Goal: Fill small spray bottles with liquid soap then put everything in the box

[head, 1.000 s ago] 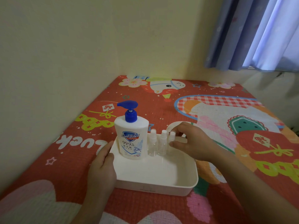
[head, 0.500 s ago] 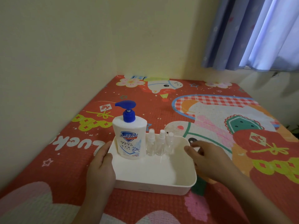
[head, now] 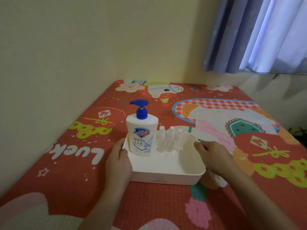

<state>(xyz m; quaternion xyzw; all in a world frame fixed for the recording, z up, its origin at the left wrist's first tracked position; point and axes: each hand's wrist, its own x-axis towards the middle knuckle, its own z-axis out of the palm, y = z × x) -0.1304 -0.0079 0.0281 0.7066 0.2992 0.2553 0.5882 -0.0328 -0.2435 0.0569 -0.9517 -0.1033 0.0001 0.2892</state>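
A white plastic box [head: 166, 177] sits on the red patterned mat. Inside it, at the far left, stands a white liquid soap bottle [head: 141, 135] with a blue pump. Three small clear spray bottles [head: 169, 139] with white caps stand upright in a row just right of the soap bottle, along the box's far wall. My left hand [head: 118, 163] grips the box's left rim. My right hand [head: 214, 156] rests against the box's right rim, fingers curled over the edge.
The red cartoon mat [head: 216, 130] covers the surface. A cream wall [head: 66, 55] runs along the left and back. Blue curtains [head: 259, 34] hang at the upper right. A dark plant bit [head: 299, 131] shows at the right edge.
My right hand let go of the rightmost spray bottle, drew back to the right and settled on the box's right rim. My left hand stayed on the left rim.
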